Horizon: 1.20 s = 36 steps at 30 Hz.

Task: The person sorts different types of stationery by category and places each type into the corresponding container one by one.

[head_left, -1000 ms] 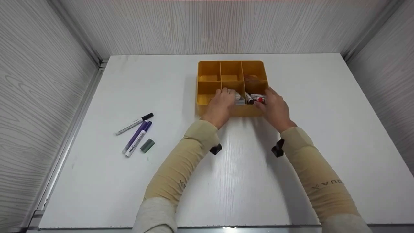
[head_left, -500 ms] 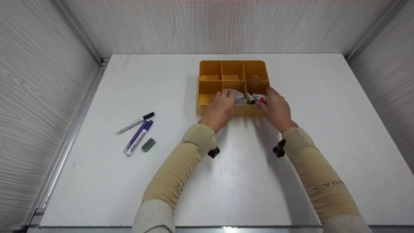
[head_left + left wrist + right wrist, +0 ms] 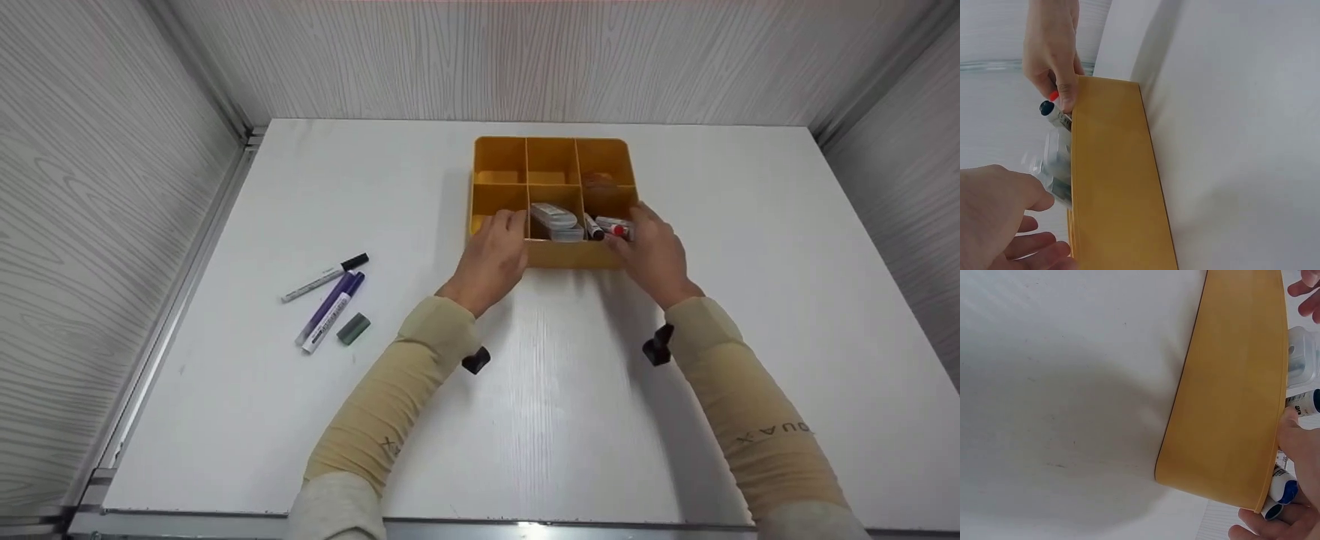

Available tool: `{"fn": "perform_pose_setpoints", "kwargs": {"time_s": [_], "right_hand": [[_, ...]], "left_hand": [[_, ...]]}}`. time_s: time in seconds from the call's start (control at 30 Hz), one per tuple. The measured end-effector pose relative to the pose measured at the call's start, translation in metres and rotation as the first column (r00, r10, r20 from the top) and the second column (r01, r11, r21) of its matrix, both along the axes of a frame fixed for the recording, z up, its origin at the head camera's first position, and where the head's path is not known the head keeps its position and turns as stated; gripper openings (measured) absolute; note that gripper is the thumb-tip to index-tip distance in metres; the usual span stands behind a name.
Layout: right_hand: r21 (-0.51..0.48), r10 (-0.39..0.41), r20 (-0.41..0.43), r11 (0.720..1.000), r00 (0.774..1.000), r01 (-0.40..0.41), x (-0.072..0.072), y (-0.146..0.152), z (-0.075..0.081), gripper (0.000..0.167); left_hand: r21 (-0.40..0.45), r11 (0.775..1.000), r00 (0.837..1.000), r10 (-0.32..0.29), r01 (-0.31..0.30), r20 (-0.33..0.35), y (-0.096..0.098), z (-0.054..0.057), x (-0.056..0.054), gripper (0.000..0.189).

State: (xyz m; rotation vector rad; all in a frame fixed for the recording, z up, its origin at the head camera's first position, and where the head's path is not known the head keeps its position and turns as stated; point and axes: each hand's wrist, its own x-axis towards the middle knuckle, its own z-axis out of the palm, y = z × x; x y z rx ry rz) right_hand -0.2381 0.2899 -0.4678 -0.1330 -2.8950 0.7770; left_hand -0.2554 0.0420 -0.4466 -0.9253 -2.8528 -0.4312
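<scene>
A yellow six-compartment organizer box [image 3: 570,255] stands near the back of the table. My left hand [image 3: 491,255] hovers over its front-left compartment, fingers loosely bent; the left wrist view shows nothing held in it. Clear plastic cases [image 3: 555,216] lie stacked in the front-middle compartment, just right of that hand. At the front-right corner, my right hand [image 3: 656,251] grips the box, its thumb on the front rim and its fingers at the right side. Beside the thumb, several whiteboard markers [image 3: 595,227] poke up from the front-right compartment; blue-ended ones [image 3: 1284,488] show in the right wrist view.
On the table's left side lie a black-capped marker [image 3: 325,277], two purple markers [image 3: 330,311] and a loose dark green cap [image 3: 353,328]. A brownish item [image 3: 600,180] sits in the back-right compartment. Wood-patterned panels [image 3: 540,60] enclose the table at the back and sides.
My left hand has moved left, off the clear cases, uncovering them in the front-middle compartment. My right hand stays at the box's corner. The head view has shifted slightly.
</scene>
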Motion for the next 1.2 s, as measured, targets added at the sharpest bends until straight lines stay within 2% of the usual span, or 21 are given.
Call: {"fn": "perform_pose_setpoints", "kwargs": {"time_s": [0.4, 0.67, 1.03, 1.2], "right_hand": [[-0.017, -0.020, 0.061, 1.000, 0.998, 0.021, 0.000, 0.005, 0.000, 0.061], [-0.015, -0.016, 0.059, 1.000, 0.998, 0.017, 0.001, 0.005, -0.001, 0.061], [-0.002, -0.024, 0.102, 1.000, 0.994, 0.025, 0.001, 0.003, 0.007, 0.064], [-0.013, -0.019, 0.101, 1.000, 0.995, 0.020, 0.000, 0.001, 0.005, 0.064]], "left_hand": [[0.067, 0.997, 0.998, 0.041, -0.045, 0.048, -0.042, -0.001, 0.002, 0.046], [0.037, 0.995, 0.993, 0.085, -0.088, 0.076, -0.068, -0.007, 0.005, 0.046], [0.029, 0.992, 0.987, 0.117, -0.121, 0.107, -0.109, -0.006, 0.011, 0.037], [0.063, 0.990, 0.987, 0.123, -0.130, 0.103, -0.125, -0.006, 0.017, 0.032]]}}
